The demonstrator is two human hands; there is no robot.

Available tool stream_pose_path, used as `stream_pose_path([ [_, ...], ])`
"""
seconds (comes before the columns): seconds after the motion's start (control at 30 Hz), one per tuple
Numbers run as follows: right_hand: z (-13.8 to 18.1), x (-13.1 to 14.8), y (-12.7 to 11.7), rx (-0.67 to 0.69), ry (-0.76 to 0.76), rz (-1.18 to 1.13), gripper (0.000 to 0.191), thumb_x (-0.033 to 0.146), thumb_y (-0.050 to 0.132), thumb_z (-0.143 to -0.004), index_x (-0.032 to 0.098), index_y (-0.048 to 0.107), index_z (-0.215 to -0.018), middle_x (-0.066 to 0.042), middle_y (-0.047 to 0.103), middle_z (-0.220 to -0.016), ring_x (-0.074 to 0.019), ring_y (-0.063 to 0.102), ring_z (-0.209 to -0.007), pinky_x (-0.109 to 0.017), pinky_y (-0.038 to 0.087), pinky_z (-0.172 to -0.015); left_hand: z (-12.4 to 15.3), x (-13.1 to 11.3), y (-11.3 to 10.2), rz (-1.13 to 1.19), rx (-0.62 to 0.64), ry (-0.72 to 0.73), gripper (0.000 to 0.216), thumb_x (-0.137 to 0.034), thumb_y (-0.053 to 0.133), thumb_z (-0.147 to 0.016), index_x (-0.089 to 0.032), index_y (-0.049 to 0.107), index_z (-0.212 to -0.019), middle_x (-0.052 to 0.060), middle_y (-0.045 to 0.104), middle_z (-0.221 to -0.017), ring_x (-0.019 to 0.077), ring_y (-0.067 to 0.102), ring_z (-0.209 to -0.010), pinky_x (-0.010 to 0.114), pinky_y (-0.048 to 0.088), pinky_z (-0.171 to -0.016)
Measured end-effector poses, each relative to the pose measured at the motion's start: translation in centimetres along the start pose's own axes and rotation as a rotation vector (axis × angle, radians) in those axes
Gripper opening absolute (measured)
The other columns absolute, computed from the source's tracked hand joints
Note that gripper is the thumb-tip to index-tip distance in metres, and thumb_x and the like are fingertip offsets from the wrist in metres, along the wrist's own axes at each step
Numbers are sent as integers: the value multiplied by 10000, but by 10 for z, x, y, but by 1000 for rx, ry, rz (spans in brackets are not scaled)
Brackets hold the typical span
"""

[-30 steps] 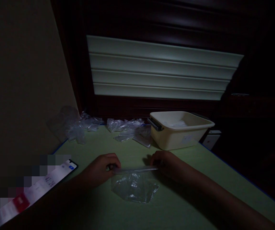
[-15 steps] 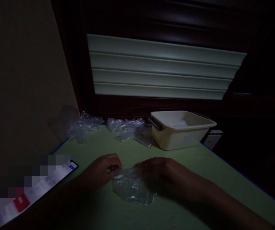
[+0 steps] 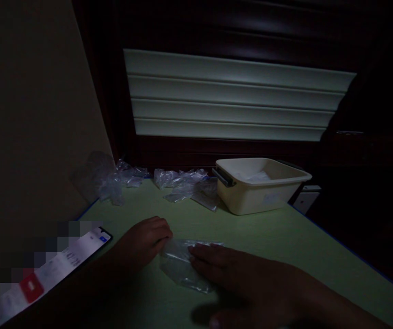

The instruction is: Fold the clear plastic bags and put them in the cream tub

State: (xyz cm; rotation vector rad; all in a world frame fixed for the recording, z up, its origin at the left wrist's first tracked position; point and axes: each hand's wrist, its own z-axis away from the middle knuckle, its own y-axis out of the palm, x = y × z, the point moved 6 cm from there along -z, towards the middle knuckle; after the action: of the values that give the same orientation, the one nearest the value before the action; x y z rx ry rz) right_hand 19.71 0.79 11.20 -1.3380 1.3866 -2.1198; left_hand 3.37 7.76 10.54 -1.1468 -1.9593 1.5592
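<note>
A clear plastic bag (image 3: 179,267) lies on the pale green table (image 3: 141,292) in front of me. My left hand (image 3: 148,240) is closed, its fingers pinching the bag's upper left corner. Stretched out flat, my right hand (image 3: 237,269) rests its fingertips on the right part of the bag, with the thumb apart near the bottom. The palm and fingers hide some of the bag's right side.
A cream plastic tub (image 3: 251,196) with dark handles stands at the back right, with clear plastic inside. Crumpled clear bags (image 3: 182,183) lie along the back edge. A lit phone (image 3: 76,256) lies at left; a white box (image 3: 307,198) is beyond the right edge.
My right hand has flattened and moved toward me, its fingers now spread over the bag. My left fingers have closed further at the corner. The bag lies flatter.
</note>
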Motion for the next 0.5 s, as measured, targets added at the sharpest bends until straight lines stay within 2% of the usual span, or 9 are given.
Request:
stream_pose_path([
  [0.1,2,-4,2,53,14,0,864,543,575,-832,56,244,-1464,-184,152,-1532,-292,139,-1422,-416,127,-1161,4,-7,-2,-90,-50,138,312,-15,412,-800,-157,663,-920,88,673,-944,219,587,-880,338,446,-783],
  [0.17,2,-4,2,58,-1,2,873,531,594,-822,52,244,-1462,-186,156,-1530,-284,144,-1422,-406,120,-1163,7,-14,-3,-81,-75,243,355,10,408,-755,-183,662,-910,75,683,-1005,209,584,-920,328,441,-804],
  [0.3,2,-3,-2,55,-16,1,901,535,611,-808,38,242,-1463,-203,154,-1533,-291,152,-1421,-395,125,-1161,13,-20,7,-67,23,355,292,18,457,-700,-193,642,-784,33,708,-923,183,598,-850,286,433,-750],
  [0.4,4,0,-11,38,-23,-35,678,492,504,-900,43,414,-1400,-209,350,-1481,-262,259,-1398,-343,228,-1129,14,-15,13,-143,17,320,270,27,461,-646,-188,616,-693,21,702,-839,180,595,-776,295,408,-704],
  [0.5,3,-6,-21,-55,11,-71,418,382,386,-978,112,650,-1158,-144,622,-1222,-217,527,-1193,-291,395,-985,13,-11,17,-191,-11,287,250,28,448,-621,-184,580,-630,15,669,-777,174,569,-725,300,386,-667],
])
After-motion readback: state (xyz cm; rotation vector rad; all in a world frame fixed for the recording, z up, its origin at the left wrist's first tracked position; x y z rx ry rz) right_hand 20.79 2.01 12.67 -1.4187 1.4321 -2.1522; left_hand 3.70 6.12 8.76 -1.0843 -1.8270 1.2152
